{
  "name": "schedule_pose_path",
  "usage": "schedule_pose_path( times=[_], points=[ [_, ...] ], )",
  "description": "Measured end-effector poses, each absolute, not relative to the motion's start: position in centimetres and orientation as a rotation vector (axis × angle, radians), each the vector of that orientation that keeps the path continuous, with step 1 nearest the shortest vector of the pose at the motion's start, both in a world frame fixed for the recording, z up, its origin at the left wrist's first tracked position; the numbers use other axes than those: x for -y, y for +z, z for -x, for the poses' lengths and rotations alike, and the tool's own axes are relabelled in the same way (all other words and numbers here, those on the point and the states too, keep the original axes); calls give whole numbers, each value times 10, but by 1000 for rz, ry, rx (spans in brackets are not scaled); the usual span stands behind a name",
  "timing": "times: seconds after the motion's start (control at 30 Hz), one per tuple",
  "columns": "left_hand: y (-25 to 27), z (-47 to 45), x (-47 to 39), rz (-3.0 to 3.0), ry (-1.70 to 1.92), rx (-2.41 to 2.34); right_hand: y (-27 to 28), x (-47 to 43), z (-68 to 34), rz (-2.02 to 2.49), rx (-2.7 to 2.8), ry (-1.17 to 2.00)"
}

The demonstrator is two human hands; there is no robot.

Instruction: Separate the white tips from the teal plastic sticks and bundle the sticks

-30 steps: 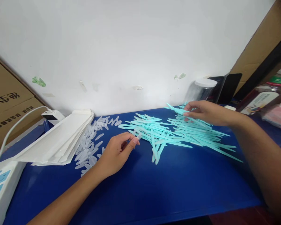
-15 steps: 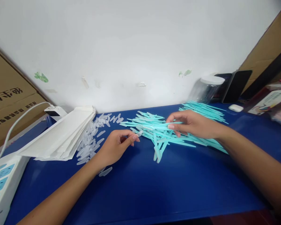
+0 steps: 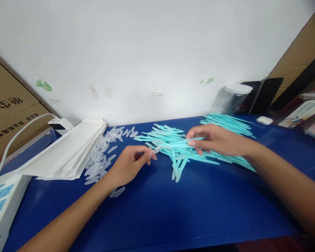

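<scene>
The right hand (image 3: 217, 140) is pinching one teal plastic stick (image 3: 182, 142) between thumb and fingertips, its metal tip pointing at the left hand (image 3: 131, 163), which is closing its fingertips on a small clear cap (image 3: 156, 149) just at that tip; whether the cap is seated I cannot tell. Directly behind that stick, the loose teal heap (image 3: 173, 154) is lying uncapped, with a tidier bundle (image 3: 229, 123) farther behind the right hand. Left of the stick, many clear caps (image 3: 101, 161) are waiting beside stacked white sleeves (image 3: 70, 150), so most work looks unfinished.
</scene>
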State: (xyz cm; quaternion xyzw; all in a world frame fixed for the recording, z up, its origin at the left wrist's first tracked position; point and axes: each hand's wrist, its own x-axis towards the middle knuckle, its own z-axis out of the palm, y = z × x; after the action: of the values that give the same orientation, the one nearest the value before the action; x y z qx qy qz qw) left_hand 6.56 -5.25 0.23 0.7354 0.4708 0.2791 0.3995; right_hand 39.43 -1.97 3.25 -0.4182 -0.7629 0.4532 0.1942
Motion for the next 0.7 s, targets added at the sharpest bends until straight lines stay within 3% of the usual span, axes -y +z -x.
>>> schedule_pose_path(
  times=[0.7],
  points=[
    [4,-65,55,-1932,695,-1196,34,20,-396,1192,2210,1208]
  ],
)
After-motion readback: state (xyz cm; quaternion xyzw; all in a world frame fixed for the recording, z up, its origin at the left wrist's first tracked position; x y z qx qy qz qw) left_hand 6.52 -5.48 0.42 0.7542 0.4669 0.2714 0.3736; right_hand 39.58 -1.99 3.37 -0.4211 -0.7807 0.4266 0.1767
